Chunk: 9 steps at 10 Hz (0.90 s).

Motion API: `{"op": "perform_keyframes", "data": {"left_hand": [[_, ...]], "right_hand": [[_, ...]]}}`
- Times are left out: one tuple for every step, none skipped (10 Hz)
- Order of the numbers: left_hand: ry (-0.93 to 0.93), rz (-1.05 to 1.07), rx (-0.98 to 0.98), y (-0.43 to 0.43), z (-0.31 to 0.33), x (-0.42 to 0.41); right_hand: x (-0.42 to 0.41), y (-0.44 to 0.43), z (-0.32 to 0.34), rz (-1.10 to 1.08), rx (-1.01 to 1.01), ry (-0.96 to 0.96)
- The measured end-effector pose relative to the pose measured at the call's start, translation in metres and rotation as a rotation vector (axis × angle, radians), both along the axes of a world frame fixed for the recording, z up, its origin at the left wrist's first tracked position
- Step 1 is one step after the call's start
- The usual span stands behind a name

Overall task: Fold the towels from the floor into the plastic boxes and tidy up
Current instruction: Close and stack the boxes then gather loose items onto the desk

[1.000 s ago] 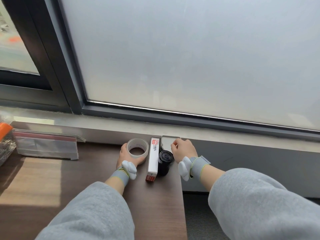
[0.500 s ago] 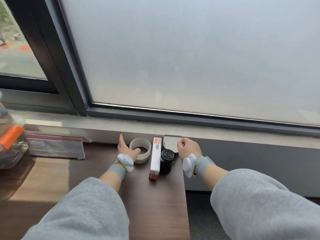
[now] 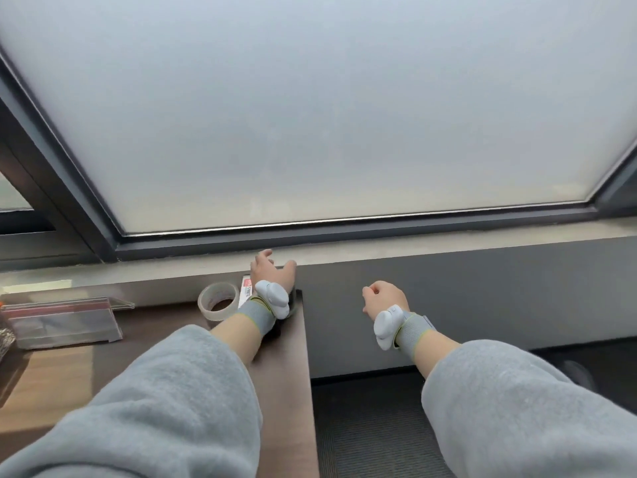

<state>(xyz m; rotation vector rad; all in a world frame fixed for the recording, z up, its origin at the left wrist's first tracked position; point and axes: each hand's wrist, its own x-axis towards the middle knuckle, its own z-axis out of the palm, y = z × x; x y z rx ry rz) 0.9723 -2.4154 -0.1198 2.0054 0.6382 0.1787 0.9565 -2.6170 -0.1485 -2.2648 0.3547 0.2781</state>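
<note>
Desk point(image 3: 284, 374) beneath left hand point(image 3: 272, 272), grip cannot be told, tape roll point(image 3: 219, 305) just left of it, right hand point(image 3: 382, 300) curled empty past desk edge, carpet point(image 3: 372, 436) below, wall point(image 3: 482, 288) ahead.

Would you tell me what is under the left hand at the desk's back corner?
One end of a red-and-white box and a dark object's edge show under the left hand; the rest is covered.
</note>
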Motion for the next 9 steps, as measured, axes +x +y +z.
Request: {"op": "perform_keyframes", "data": {"left_hand": [[0.003, -0.132, -0.042, -0.078, 0.01, -0.001], [0.099, -0.297, -0.115, -0.155, 0.01, -0.003], [0.166, -0.435, -0.145, -0.217, 0.005, -0.01], [0.322, -0.697, -0.189, -0.324, -0.001, -0.036], [0.425, -0.806, -0.232, -0.383, 0.002, -0.06], [0.502, -0.936, -0.22, -0.453, 0.003, -0.09], [0.594, -1.1, -0.211, -0.52, 0.006, -0.124], [0.693, -1.182, -0.245, -0.544, 0.003, -0.141], [0.683, -1.272, -0.2, -0.575, -0.011, -0.152]], "right_hand": [[-0.02, -0.08, -0.001, -0.124, 0.029, 0.01], [-0.043, -0.154, -0.009, -0.321, 0.138, 0.044], [-0.063, -0.208, -0.02, -0.453, 0.237, 0.072], [-0.115, -0.294, -0.039, -0.645, 0.347, 0.149], [-0.165, -0.343, -0.05, -0.663, 0.28, 0.179], [-0.221, -0.395, -0.058, -0.821, 0.24, 0.256], [-0.289, -0.429, -0.071, -0.92, 0.055, 0.326], [-0.31, -0.43, -0.073, -0.877, -0.017, 0.408], [-0.315, -0.436, -0.076, -0.755, -0.051, 0.481]]}}
